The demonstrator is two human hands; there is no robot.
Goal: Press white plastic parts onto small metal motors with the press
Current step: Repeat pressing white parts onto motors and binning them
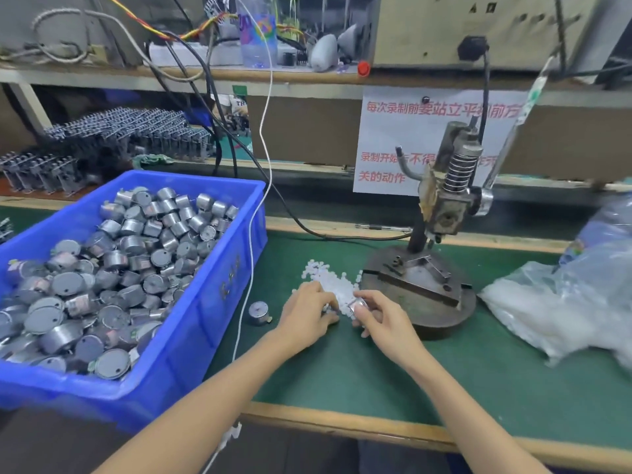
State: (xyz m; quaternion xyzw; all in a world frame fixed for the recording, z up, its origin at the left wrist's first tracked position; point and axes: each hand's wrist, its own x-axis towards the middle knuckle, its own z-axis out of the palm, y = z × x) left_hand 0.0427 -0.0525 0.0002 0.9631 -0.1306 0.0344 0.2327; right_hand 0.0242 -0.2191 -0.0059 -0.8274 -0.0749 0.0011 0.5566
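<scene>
Now my right grip is clamped on one motor, a small silvery metal can with a shiny, glare-washed face. I hold it low over the green counter, just in front of the press base. My left grip faces it, fingers curled down at the near edge of the white parts. Whether they pinch one I cannot tell; the tips are blurred. The parts are tiny white bits heaped on the counter, reaching the base's left side.

The press stands upright on that round, rusty base, with a coil spring around its ram. Behind it hangs a white sign in red characters. The top line starts 每次录制前要站立, the bottom reads 关的动作, and the middle is partly hidden by the press.

A second motor lies alone left of my left grip, beside a white cable. Farther left, a blue bin is heaped with grey motors; the faint marking on its side is unreadable. A clear bag lies right of the press.
</scene>
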